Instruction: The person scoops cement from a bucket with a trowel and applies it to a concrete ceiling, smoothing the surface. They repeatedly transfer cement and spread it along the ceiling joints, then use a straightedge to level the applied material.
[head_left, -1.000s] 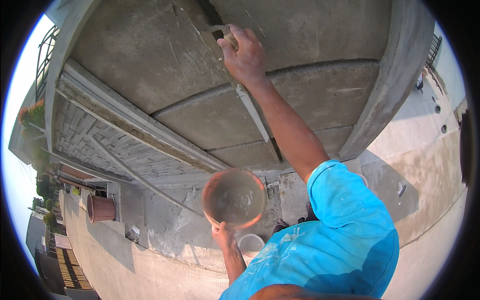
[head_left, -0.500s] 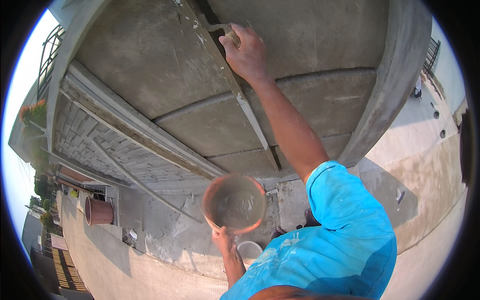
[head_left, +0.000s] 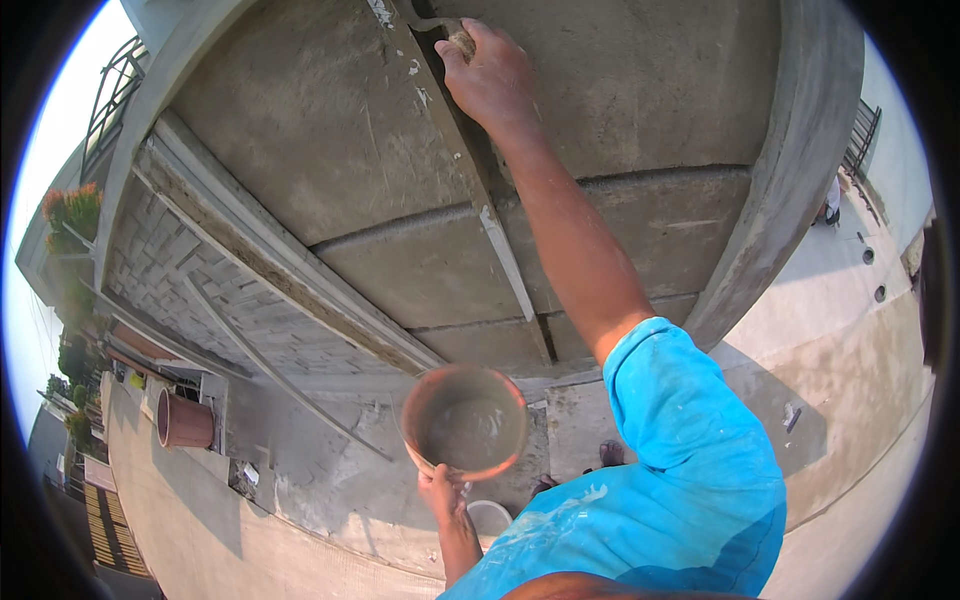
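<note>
High on the grey plastered wall [head_left: 290, 140], my right hand [head_left: 492, 82] is closed round the wooden handle of a trowel [head_left: 462, 42]. The trowel's metal part is at the edge of a long straight strip [head_left: 507, 258] that runs down the wall, smeared with plaster. Most of the blade is hidden or out of frame. Lower down, my left hand [head_left: 441, 493] grips the near rim of an orange bucket [head_left: 432, 400]. Its inside is coated grey, with wet-looking grey material at the bottom.
A white round container [head_left: 490, 514] stands on the ground below the bucket. A thin pole [head_left: 290, 375] leans at the left against stone cladding [head_left: 190, 260]. Farther left is a brownish-pink planter [head_left: 186, 418]. A rounded concrete edge [head_left: 775, 170] bounds the wall at right.
My right hand and the trowel have moved higher along the strip. The view has shifted slightly, with the wall lower in the picture. My left hand still holds the bucket.
</note>
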